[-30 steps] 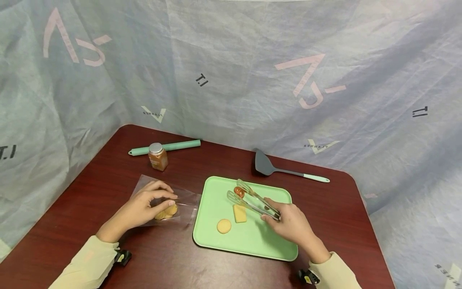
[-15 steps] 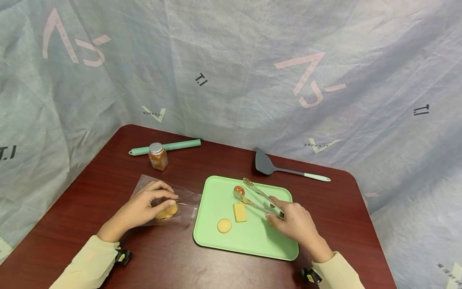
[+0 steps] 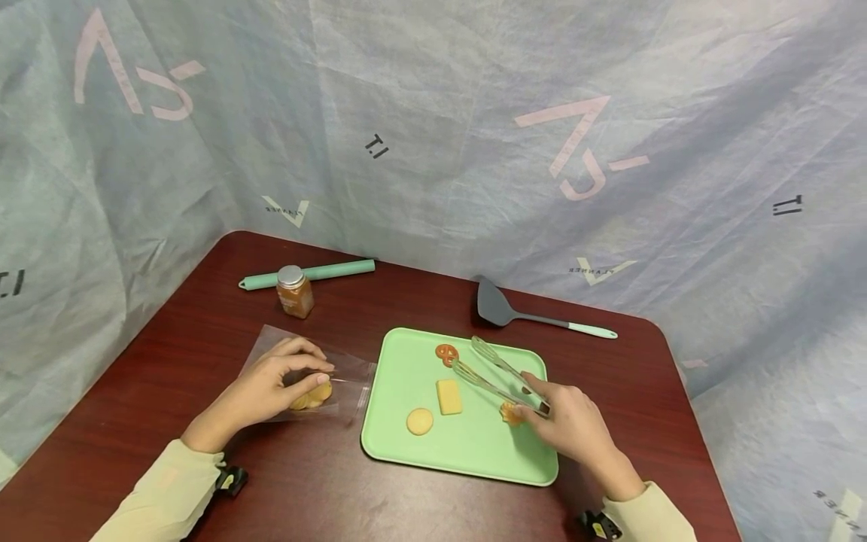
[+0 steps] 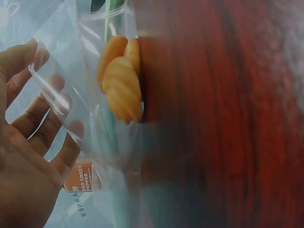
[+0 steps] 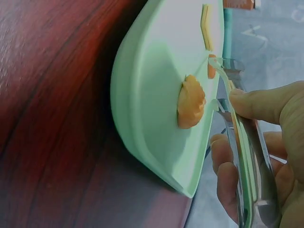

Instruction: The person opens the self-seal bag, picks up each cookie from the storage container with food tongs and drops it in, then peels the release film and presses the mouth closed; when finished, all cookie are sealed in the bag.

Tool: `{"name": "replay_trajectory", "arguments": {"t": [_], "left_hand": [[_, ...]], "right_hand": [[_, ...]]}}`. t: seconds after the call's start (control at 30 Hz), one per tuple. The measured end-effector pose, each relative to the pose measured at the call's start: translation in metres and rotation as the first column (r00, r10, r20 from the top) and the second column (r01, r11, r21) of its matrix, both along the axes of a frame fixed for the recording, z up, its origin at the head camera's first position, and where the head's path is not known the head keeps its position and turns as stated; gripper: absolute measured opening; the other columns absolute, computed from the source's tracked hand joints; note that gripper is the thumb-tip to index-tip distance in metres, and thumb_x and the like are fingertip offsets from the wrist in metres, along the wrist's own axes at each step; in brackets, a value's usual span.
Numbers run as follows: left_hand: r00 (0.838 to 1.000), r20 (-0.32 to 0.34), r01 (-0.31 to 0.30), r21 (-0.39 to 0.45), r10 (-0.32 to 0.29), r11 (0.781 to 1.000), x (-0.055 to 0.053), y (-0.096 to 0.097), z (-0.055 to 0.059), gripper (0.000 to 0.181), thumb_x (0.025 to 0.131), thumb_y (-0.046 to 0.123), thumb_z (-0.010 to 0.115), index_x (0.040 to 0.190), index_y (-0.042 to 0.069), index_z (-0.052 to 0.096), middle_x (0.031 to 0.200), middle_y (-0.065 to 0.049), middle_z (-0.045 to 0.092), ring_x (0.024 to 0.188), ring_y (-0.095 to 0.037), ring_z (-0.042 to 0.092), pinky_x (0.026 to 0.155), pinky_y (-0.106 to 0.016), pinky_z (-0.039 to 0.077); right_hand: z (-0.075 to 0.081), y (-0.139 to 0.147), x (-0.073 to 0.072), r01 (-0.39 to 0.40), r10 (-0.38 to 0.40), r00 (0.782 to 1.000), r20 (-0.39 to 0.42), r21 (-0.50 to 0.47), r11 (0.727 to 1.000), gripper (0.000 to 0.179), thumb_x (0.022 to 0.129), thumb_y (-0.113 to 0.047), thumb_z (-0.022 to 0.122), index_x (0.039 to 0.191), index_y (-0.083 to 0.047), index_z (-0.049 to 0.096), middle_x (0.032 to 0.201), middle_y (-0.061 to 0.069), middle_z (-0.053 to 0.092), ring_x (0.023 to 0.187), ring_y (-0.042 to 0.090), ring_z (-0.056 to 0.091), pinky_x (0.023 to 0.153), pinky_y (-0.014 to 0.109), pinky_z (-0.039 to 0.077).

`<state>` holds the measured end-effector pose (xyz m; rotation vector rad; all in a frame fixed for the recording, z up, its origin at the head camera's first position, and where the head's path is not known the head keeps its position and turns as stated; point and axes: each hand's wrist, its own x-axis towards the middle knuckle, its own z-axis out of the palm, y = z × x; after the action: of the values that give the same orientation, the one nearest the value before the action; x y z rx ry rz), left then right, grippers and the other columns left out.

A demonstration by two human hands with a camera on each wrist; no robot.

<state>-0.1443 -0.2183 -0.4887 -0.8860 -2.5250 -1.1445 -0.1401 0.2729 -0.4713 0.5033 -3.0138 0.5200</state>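
Observation:
My left hand (image 3: pixel 281 380) is over a clear plastic zip bag (image 3: pixel 348 388) lying left of the tray, thumb and fingertips pinching its film. Several golden biscuits (image 4: pixel 121 88) lie inside, partly covered by the hand in the head view. My right hand (image 3: pixel 569 421) grips metal tongs (image 5: pixel 247 156) by their arms; their slotted ends stand apart above the green tray (image 3: pixel 400 455), with nothing between them. On the tray are a pretzel (image 3: pixel 447 354), a rectangular biscuit (image 3: pixel 448 397), a round biscuit (image 3: pixel 419 421) and a ridged biscuit (image 5: pixel 191 103) beneath the tongs.
Behind the bag stands a spice jar (image 3: pixel 296 293) with a silver lid and a red sweet pepper label. A mint-green rod (image 3: pixel 342 269) lies behind it. A grey spatula (image 3: pixel 497 307) rests beyond the tray, near the cloth backdrop (image 3: pixel 433 150).
My right hand has drawn the tongs back to the right, away from the pretzel, which stays on the tray. The ridged biscuit has come into sight. My left hand has held still.

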Motion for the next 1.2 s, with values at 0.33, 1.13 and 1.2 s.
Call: {"name": "replay_trajectory", "arguments": {"t": [0.33,1.13,1.2], "left_hand": [[1.0,0.0,-0.009,-0.005,0.009,1.0,0.0,-0.001,0.0,0.018,0.091,0.01,0.078,0.107,0.016,0.079,0.113,0.007,0.062,0.108,-0.017,0.054,0.084,-0.031,0.043],[1.0,0.007,-0.008,-0.007,0.008,1.0,0.001,-0.005,-0.001,0.022,0.091,0.009,0.078,0.109,0.021,0.079,0.113,0.007,0.061,0.109,-0.017,0.054,0.089,-0.033,0.042],[1.0,0.009,-0.005,-0.007,0.005,1.0,0.001,-0.006,0.0,0.022,0.091,0.009,0.078,0.109,0.022,0.079,0.113,0.007,0.061,0.109,-0.017,0.054,0.089,-0.033,0.042]], "right_hand": [[0.0,-0.01,-0.005,-0.057,0.056,0.998,-0.036,-0.029,0.998,0.055,0.086,-0.036,0.083,0.136,-0.019,0.067,0.049,-0.019,0.025,0.046,-0.001,0.022,0.041,0.026,0.023],[-0.002,-0.021,-0.014,-0.065,0.065,0.998,-0.009,-0.024,0.998,0.051,0.087,-0.032,0.082,0.135,-0.022,0.068,0.048,-0.021,0.021,0.044,-0.001,0.02,0.04,0.027,0.024],[-0.003,-0.021,-0.015,-0.066,0.066,0.998,-0.017,-0.021,0.998,0.051,0.087,-0.031,0.082,0.135,-0.022,0.069,0.048,-0.021,0.021,0.045,-0.001,0.02,0.04,0.027,0.024]]}}
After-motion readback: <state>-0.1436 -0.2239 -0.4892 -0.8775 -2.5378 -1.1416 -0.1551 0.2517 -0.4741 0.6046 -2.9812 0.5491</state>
